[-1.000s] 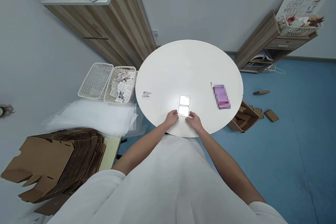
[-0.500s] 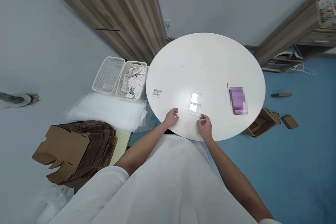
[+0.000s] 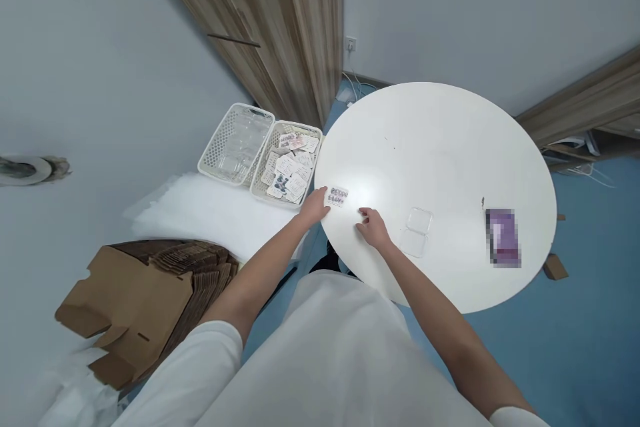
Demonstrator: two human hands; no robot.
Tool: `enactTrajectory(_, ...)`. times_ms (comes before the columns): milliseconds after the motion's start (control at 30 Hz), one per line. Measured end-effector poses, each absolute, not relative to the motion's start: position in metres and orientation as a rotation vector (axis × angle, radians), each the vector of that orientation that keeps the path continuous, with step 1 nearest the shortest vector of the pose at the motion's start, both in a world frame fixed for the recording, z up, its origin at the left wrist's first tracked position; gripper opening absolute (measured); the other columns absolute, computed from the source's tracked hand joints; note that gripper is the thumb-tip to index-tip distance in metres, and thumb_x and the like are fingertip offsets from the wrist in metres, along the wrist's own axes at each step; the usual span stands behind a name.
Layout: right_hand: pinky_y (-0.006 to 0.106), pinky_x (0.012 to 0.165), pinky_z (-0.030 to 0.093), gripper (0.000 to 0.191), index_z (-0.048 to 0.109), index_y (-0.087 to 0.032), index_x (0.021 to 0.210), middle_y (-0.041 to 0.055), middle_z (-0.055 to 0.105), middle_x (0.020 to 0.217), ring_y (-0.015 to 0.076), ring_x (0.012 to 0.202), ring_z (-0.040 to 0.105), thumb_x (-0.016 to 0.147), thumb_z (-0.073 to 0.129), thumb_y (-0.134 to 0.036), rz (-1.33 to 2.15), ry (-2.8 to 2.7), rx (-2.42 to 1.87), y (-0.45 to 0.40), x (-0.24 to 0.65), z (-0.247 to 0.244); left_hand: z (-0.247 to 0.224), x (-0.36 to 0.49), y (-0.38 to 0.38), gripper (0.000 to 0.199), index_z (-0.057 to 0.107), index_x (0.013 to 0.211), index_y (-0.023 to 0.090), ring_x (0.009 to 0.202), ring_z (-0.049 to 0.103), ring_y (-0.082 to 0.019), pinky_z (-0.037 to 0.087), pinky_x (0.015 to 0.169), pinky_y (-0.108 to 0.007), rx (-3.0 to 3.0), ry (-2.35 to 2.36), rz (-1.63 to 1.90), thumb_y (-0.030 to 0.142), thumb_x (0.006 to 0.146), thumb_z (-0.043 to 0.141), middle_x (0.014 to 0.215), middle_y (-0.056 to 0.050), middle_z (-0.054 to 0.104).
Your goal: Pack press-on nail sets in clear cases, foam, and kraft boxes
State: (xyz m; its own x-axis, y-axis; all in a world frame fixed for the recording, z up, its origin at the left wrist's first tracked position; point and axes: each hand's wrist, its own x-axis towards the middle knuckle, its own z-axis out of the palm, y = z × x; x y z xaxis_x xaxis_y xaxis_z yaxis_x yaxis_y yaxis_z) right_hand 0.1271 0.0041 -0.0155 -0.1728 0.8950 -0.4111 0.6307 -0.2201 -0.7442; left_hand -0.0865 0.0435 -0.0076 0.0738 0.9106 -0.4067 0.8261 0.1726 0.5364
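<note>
A small white card [image 3: 337,197] with two rows of shiny purplish pieces lies flat near the left edge of the round white table. My left hand [image 3: 315,206] is at the card's left side, thumb and fingers apart; whether the fingertips touch the card I cannot tell. To the right of the card, my right hand [image 3: 374,229] hovers low over the tabletop with its fingers curved and parted, holding nothing. Beyond it, an opened clear plastic case [image 3: 416,232] rests with its two halves laid flat.
The round table [image 3: 440,140] also bears a pixelated purple item [image 3: 504,238] at right. Left of it stand a white basket of cards [image 3: 257,188] and a basket of clear cases [image 3: 220,140]. White foam sheets [image 3: 210,210] and folded cardboard boxes [image 3: 135,293] are nearer.
My view has turned left. Both hands have moved left across the table, from beside the clear case to either side of the card. The case stays open on the table.
</note>
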Motion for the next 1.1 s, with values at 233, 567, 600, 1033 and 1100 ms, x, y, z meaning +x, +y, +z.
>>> enactTrajectory(233,0.033,0.073,0.044,0.060,0.036,-0.024,0.122,0.0064,0.045,0.105,0.0187,0.086,0.051,0.066,0.056,-0.024,1.253,-1.788,-1.959,0.039,0.082,-0.027,-0.019,-0.084,0.065,0.073,0.027,0.132,0.017,0.099,0.049,-0.028,0.037,0.079,-0.031,1.644,1.639,0.101,0.014,0.067,0.061,0.108,-0.013,0.049)
enactTrajectory(567,0.028,0.061,0.041,0.058,0.035,-0.026,0.123,0.0070,0.045,0.109,0.0197,0.088,0.052,0.069,0.057,-0.021,1.083,-1.884,-2.219,0.049,0.061,-0.026,-0.027,-0.090,0.062,0.060,0.032,0.127,0.019,0.089,0.052,-0.020,0.040,0.069,-0.027,1.754,1.552,0.116,0.012,0.073,0.055,0.107,-0.009,0.046)
enactTrajectory(600,0.028,0.062,0.041,0.058,0.035,-0.026,0.123,0.0065,0.045,0.110,0.0192,0.088,0.052,0.070,0.057,-0.021,1.082,-1.883,-2.227,0.048,0.060,-0.026,-0.027,-0.090,0.060,0.060,0.031,0.127,0.019,0.088,0.052,-0.020,0.040,0.068,-0.027,1.765,1.554,0.133,0.012,0.073,0.054,0.108,-0.009,0.046)
enactTrajectory(1033,0.035,0.080,0.045,0.069,0.022,-0.022,0.134,0.0089,0.044,0.113,0.0208,0.097,0.049,0.072,0.054,-0.019,1.117,-1.790,-1.872,0.022,0.099,-0.021,-0.020,-0.066,0.037,0.066,0.029,0.129,0.017,0.076,0.053,-0.017,0.044,0.068,-0.031,1.797,1.406,0.343,0.017,0.070,0.059,0.103,-0.008,0.050)
enactTrajectory(1100,0.036,0.080,0.045,0.070,0.021,-0.024,0.135,0.0086,0.043,0.114,0.0208,0.098,0.049,0.073,0.053,-0.020,1.096,-1.785,-1.848,0.011,0.118,-0.015,-0.017,-0.051,0.032,0.065,0.030,0.128,0.018,0.070,0.052,-0.014,0.044,0.067,-0.031,1.815,1.356,0.352,0.016,0.070,0.058,0.102,-0.007,0.050)
